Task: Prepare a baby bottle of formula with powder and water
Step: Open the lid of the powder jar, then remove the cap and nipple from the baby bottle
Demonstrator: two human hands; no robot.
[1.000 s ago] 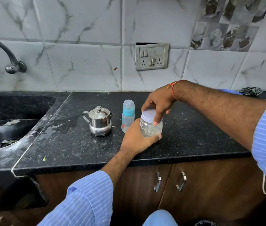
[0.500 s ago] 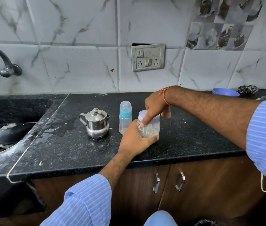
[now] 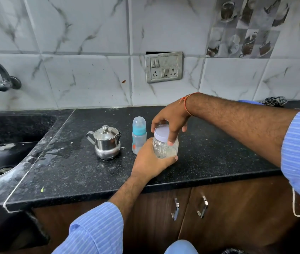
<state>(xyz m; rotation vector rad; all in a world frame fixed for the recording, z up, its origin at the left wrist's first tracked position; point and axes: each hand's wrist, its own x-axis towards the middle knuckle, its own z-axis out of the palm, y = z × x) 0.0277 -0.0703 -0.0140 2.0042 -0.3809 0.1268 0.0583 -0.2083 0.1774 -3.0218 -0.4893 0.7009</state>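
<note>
Since the earlier frames, the right hand (image 3: 171,119) has turned on the lid (image 3: 161,132): the thumb, which lay at the front right of the lid, then at the front left, now points down over its right edge onto the jar wall, with the other fingers curled over the back rim. That reads as a twisting motion, so the step in hand is most likely unscrewing the jar (image 3: 164,147) to reach the powder. The lid sits flat on the jar, not yet off.

Wrapped around the lower half of the jar from the left, the left hand (image 3: 150,160) has its thumb across the front near the base, holding the jar steady at the centre of the frame on the black counter (image 3: 209,154). Both hands are closed on something: left on the jar body, right on the lid.

Just left of the jar stands the baby bottle (image 3: 139,137), upright with its blue cap on, untouched. Further left is the small steel kettle (image 3: 107,143), lid on.

How much powder the jar holds is hard to tell; the clear wall shows only a pale film. Whether the kettle has water in it is hidden. A blue bowl rim at the upper right is mostly covered by the right forearm.
</note>
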